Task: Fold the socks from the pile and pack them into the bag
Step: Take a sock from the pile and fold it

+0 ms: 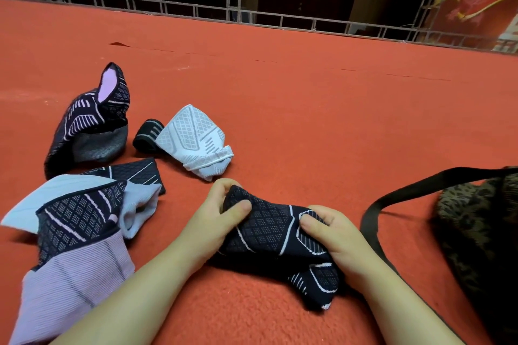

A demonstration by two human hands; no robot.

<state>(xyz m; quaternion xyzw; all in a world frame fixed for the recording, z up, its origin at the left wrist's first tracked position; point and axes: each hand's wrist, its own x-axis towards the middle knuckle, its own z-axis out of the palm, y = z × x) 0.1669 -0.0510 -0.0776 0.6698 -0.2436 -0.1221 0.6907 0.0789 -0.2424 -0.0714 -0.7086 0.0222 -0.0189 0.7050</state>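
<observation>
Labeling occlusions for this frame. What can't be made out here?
- Bag, head view: cut off by the right and bottom edges; its opening and contents do not show.
- Dark sock: the left hand and right hand cover both ends; fingers under the cloth are hidden.
- Lilac sock: cut off at the bottom-left corner.
- Black sock: partly under the white sock.

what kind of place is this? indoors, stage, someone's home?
Probably a carpeted indoor platform or stage, not clearly a home. Cues: wide red carpet as the work surface, a low metal truss railing along its far edge, a red printed banner beyond, dark surroundings.
</observation>
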